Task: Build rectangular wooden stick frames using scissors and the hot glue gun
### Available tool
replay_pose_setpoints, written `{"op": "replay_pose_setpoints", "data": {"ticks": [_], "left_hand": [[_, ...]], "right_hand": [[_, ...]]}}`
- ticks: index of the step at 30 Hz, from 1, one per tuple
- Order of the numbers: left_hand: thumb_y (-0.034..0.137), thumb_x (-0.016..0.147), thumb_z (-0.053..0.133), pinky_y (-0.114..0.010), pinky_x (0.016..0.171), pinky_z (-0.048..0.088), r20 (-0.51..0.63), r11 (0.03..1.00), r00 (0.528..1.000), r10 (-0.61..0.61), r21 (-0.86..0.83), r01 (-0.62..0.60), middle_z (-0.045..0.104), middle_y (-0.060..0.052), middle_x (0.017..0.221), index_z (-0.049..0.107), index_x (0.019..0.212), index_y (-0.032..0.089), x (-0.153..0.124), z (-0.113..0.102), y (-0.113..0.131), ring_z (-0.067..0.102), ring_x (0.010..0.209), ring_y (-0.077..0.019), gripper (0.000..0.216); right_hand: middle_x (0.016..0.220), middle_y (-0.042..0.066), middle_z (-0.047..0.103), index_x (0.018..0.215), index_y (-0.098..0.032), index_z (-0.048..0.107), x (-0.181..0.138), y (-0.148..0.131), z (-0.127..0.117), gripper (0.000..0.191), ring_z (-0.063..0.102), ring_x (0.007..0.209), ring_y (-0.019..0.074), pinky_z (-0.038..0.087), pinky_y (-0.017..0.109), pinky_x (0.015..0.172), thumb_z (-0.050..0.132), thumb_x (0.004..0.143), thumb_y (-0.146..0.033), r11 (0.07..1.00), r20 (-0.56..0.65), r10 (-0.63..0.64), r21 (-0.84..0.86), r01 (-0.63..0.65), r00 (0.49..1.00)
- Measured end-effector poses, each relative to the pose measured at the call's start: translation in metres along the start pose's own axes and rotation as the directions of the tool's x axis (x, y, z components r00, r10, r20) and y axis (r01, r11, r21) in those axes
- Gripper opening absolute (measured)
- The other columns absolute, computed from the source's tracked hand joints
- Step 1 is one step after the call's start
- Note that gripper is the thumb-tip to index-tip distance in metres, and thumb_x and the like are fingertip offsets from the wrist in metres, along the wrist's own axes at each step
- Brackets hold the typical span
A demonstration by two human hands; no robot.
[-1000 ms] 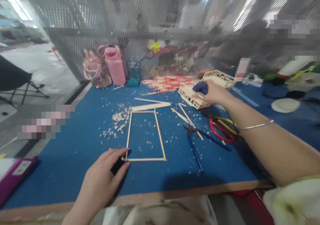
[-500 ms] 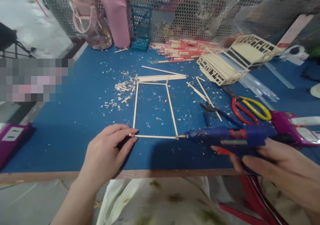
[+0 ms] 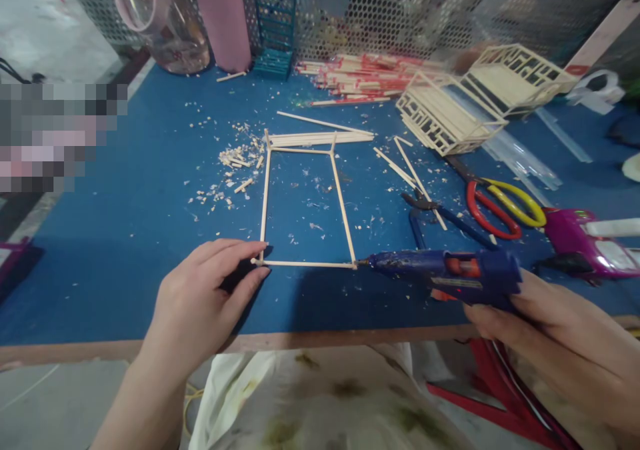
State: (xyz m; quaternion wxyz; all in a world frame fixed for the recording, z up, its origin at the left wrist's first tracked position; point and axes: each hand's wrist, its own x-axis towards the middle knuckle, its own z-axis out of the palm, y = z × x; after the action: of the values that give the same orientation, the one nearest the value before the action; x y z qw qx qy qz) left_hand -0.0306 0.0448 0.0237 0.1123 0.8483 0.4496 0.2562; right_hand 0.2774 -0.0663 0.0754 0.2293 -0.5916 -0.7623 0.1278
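A four-sided frame of thin wooden sticks (image 3: 310, 264) lies on the blue table top, with short upright sticks at its far corners. My left hand (image 3: 210, 283) pinches the near left corner of this frame between thumb and fingers. In my right hand (image 3: 545, 330) is a blue hot glue gun (image 3: 445, 270), held by its handle. Its nozzle points left and meets the near right corner of the frame, touching or almost touching it. The fingers on the trigger are partly hidden.
Behind the frame lie loose sticks (image 3: 320, 139), wood scraps (image 3: 235, 159) and a pile of red-marked sticks (image 3: 355, 77). To the right are cutting pliers (image 3: 423, 202), red-and-yellow-handled scissors (image 3: 493, 210), small latticed wooden models (image 3: 450, 113) and a purple device (image 3: 575, 243). Bottles (image 3: 220, 23) stand at the back left.
The camera view has shifted slightly, so the table's things sit higher and a little left. The glue gun's nozzle stays at the near right corner; my left hand keeps its pinch.
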Motion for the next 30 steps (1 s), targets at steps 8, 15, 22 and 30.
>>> {"op": "replay_pose_setpoints", "data": {"ticks": [8,15,22,30], "left_hand": [[0.041,0.087,0.053,-0.033,0.081,0.053,0.01,1.0,1.0,-0.021,-0.007,0.021,0.074,-0.002,0.098,0.068,0.101,0.026,0.0009,-0.0013,0.001,0.067,0.092,-0.0202,0.025],[0.04,0.087,0.053,-0.033,0.08,0.053,0.008,1.0,1.0,-0.016,-0.008,0.016,0.074,-0.002,0.097,0.069,0.1,0.026,0.0013,-0.0013,0.001,0.067,0.091,-0.0201,0.024],[0.039,0.087,0.053,-0.033,0.079,0.053,0.01,1.0,1.0,-0.011,-0.011,0.011,0.073,-0.002,0.097,0.069,0.099,0.026,0.0013,-0.0015,0.0012,0.067,0.091,-0.0207,0.024],[0.037,0.087,0.055,-0.031,0.079,0.052,-0.01,1.0,1.0,0.024,0.017,-0.024,0.073,-0.002,0.097,0.068,0.101,0.024,0.0012,-0.001,0.0006,0.067,0.091,-0.0197,0.023]], "right_hand": [[0.069,-0.002,0.069,0.09,-0.029,0.061,0.0019,-0.0031,0.0001,0.011,0.061,0.049,0.0163,0.05,0.023,0.041,0.05,0.089,-0.031,0.999,-0.035,0.013,0.033,-0.012,0.999],[0.073,-0.002,0.067,0.092,-0.029,0.057,-0.0022,0.0017,0.0026,0.009,0.064,0.058,0.0154,0.053,0.021,0.048,0.049,0.09,-0.027,1.0,0.003,-0.001,0.026,0.001,1.0],[0.078,-0.001,0.069,0.096,-0.028,0.057,-0.0023,0.0012,0.0031,0.011,0.065,0.061,0.0165,0.054,0.022,0.05,0.047,0.091,-0.028,1.0,0.014,-0.019,0.019,0.018,1.0],[0.087,-0.003,0.07,0.107,-0.031,0.055,-0.0046,0.0007,0.0019,0.018,0.066,0.069,0.0148,0.054,0.019,0.056,0.045,0.092,-0.027,0.999,0.027,-0.027,0.039,0.026,0.999]]}}
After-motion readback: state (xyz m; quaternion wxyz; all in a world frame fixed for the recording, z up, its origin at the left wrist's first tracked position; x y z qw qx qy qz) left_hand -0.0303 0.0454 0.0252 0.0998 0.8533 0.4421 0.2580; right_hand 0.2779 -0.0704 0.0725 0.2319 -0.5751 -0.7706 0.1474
